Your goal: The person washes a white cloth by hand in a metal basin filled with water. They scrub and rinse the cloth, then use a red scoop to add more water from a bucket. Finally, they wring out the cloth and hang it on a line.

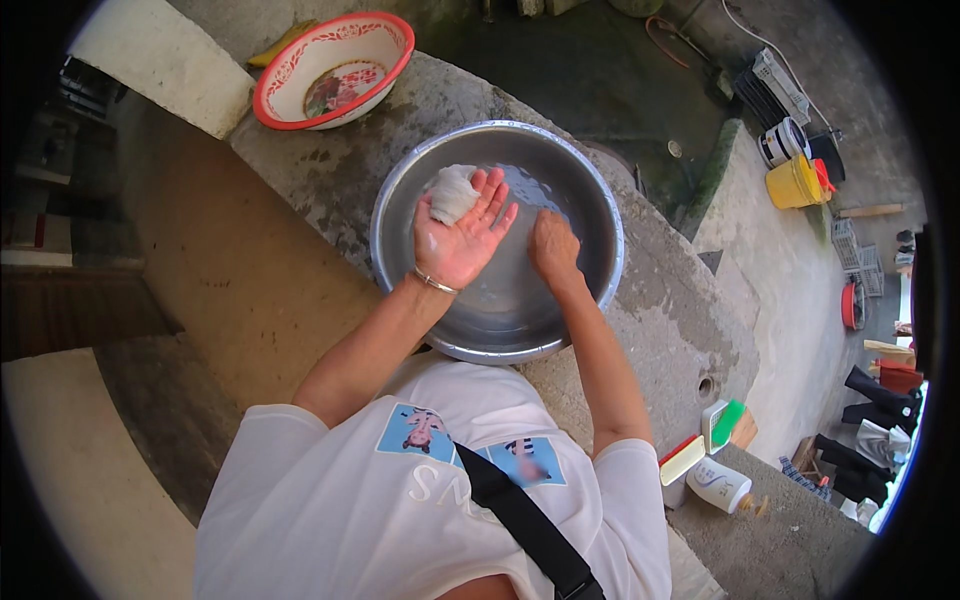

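Note:
A wet, bunched white cloth (pixel 453 194) rests on my left hand (pixel 462 235), which is turned palm up over the basin. It covers the thumb side and part of the fingers; the other fingers stretch out past it. White suds show on that palm. My right hand (pixel 553 245) is closed in a fist inside the basin's right half, and whatever it may hold is hidden. Both hands are above a round grey metal basin (pixel 470 345) with cloudy water in it and a patch of foam near the far side.
The basin stands on a wet concrete ledge (pixel 670 340). At its far left end sits a red-rimmed enamel bowl (pixel 335 75). By my right elbow lie a white bottle (pixel 720 485), a green-bristled brush (pixel 727 424) and a red-and-cream brush (pixel 683 460). A yellow bucket (pixel 793 184) stands farther right.

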